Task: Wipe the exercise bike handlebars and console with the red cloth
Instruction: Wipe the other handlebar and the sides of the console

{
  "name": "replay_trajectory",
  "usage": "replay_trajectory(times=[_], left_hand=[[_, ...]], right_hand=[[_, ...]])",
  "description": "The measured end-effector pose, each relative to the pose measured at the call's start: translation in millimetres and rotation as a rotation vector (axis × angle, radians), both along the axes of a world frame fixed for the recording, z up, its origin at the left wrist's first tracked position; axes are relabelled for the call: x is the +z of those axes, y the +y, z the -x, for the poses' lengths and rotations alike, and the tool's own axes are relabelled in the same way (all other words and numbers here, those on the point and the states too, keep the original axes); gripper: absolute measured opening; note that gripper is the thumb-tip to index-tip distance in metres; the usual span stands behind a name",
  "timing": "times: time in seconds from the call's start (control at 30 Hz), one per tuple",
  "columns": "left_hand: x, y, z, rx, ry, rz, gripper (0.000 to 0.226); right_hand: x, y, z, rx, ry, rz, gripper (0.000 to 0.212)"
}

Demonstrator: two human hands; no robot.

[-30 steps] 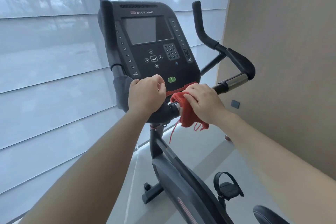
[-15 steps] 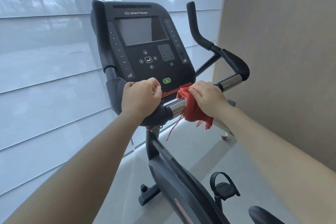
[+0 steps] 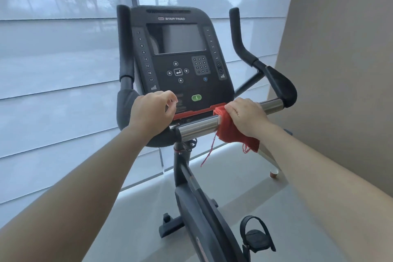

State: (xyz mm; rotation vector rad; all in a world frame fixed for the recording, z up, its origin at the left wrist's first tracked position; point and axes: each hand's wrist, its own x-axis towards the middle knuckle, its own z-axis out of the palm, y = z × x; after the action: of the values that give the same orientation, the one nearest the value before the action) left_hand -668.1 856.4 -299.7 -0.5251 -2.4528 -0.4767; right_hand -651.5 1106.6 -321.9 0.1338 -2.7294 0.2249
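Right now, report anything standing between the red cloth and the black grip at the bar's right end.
Nothing visible. The right hand holds the red cloth on the bar; only bare chrome runs from it to the black grip. The left hand is on the other side.

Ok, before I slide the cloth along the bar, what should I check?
1. Cloth under right hand, draped over bar: ok.
2. Left hand holding grip: cannot tell; palm rests on it, fingers look lifted.
3. Chrome stretch left of cloth unobstructed: ok.
4. Threads hanging apart from stem: ok.
5. Console wiped: cannot tell.
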Motion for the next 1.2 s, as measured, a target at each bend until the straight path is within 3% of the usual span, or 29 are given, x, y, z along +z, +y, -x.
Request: replay_trajectory(times=[0.2, 0.4, 0.6, 0.93, 1.1, 1.2], left_hand=[[-1.1, 61.0, -7.2, 0.055, -0.034, -0.129, 0.023], [-12.4, 72.8, 6.1, 0.195, -0.054, -0.184, 0.03], [-11.4, 77.7, 0.7, 0.238, 0.062, -0.124, 0.026], [-12.9, 78.8, -0.6, 0.226, -0.006, -0.079, 0.025], [-12.9, 79.0, -5.4, 0.2, 0.004, -0.048, 0.027], [-13.0, 78.2, -2.3, 0.186, -0.011, -0.049, 0.029]], right_hand=[[12.1, 5.7, 16.5, 0.031, -0.047, -0.107, 0.039], [-6.6, 33.3, 11.9, 0.273, 0.147, -0.093, 0.037], [4.9, 95.5, 36.1, 0.046, 0.059, -0.018, 0.043], [-10.8, 56.8, 18.1, 0.258, 0.155, 0.015, 0.035], [-2.5, 76.5, 31.5, 0.013, 0.121, 0.112, 0.042], [-9.9, 59.9, 27.4, 0.004, 0.181, 0.069, 0.04]])
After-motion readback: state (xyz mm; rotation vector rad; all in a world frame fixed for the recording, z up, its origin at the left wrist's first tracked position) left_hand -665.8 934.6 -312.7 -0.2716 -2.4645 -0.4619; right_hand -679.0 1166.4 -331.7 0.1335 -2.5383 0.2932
